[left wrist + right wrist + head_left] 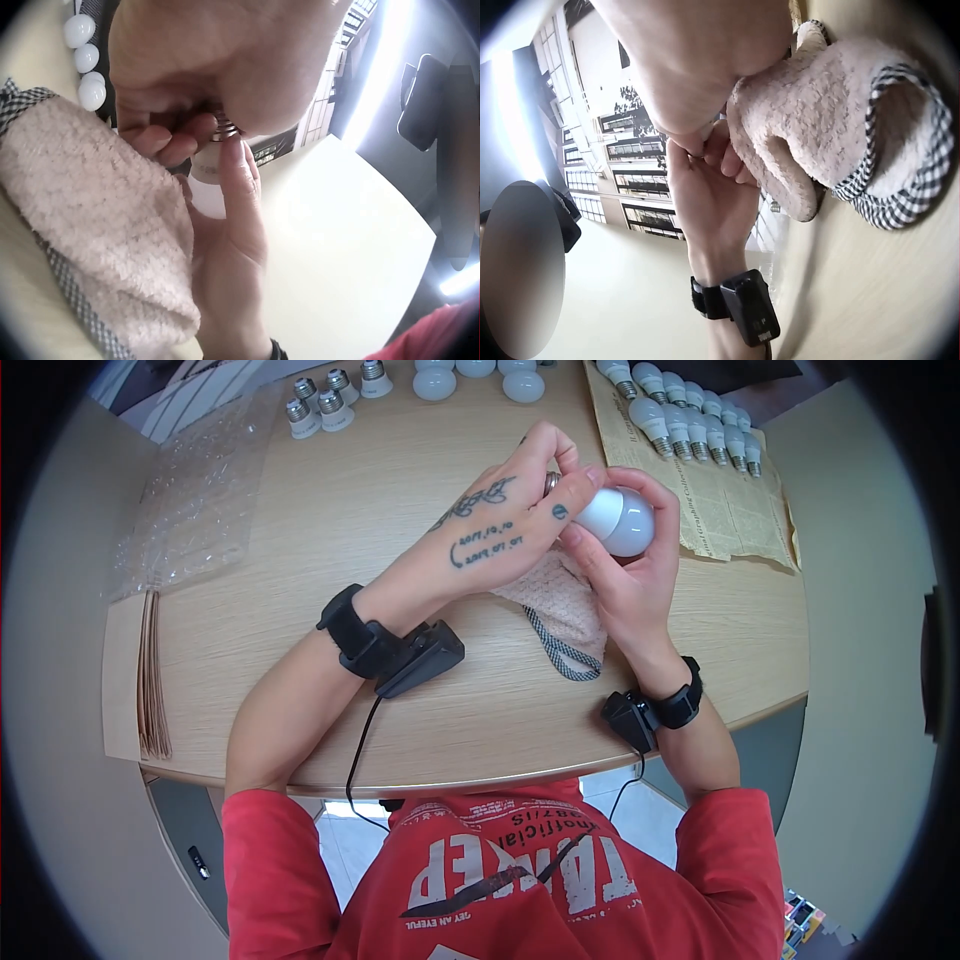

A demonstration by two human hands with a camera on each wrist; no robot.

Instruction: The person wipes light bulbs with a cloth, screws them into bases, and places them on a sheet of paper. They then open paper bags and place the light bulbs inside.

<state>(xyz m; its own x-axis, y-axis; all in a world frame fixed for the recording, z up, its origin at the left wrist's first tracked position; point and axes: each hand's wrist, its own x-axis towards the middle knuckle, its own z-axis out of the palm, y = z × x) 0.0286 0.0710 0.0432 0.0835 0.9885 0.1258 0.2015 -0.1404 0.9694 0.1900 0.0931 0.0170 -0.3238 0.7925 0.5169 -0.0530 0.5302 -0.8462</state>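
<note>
Both hands meet over the table around a white light bulb. My right hand holds the bulb by its round globe, thumb along one side and fingers around the other. The tattooed left hand has its curled fingers at the metal screw base, with the thumb lying toward the white collar. A fluffy pale pink cloth with a black-and-white checked edge hangs right below the hands; which hand holds it, I cannot tell. Its folded, checked border shows in the right wrist view.
Several bulbs lie in rows on printed brown paper at the back right. More bulbs stand base up at the back left, others globe up at the back middle. Bubble wrap and folded paper bags lie left.
</note>
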